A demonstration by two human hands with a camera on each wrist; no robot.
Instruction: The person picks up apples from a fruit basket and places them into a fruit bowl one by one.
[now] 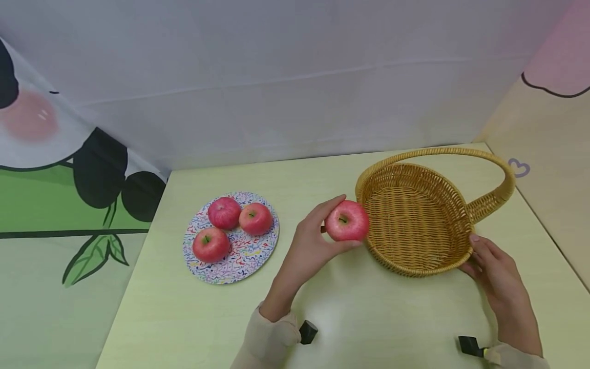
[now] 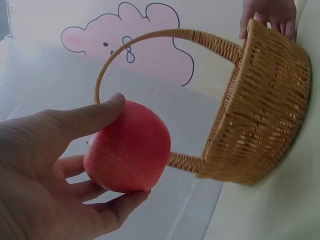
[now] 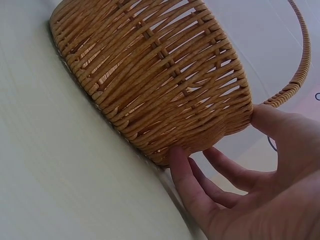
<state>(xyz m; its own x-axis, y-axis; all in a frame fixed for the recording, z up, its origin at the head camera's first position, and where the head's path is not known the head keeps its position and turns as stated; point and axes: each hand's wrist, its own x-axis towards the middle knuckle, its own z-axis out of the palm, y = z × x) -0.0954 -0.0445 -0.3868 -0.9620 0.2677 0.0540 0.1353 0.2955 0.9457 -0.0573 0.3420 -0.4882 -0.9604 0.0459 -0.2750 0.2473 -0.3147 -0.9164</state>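
Note:
My left hand (image 1: 310,241) grips a red apple (image 1: 346,220) between thumb and fingers, just off the left rim of a wicker basket (image 1: 410,225). In the left wrist view the apple (image 2: 130,147) hangs in front of the basket's handle, above the table. My right hand (image 1: 498,279) holds the basket at its near right side. The right wrist view shows its thumb at the rim of the basket (image 3: 160,75) and its fingertips (image 3: 178,155) low on the outer wall. Inside the basket only bare weave shows.
A round patterned plate (image 1: 249,264) on the left of the table bears three red apples, one of them this apple (image 1: 211,245). The basket's tall handle (image 1: 442,152) arches over its back right. A pale cloth wall (image 1: 276,118) stands behind the table.

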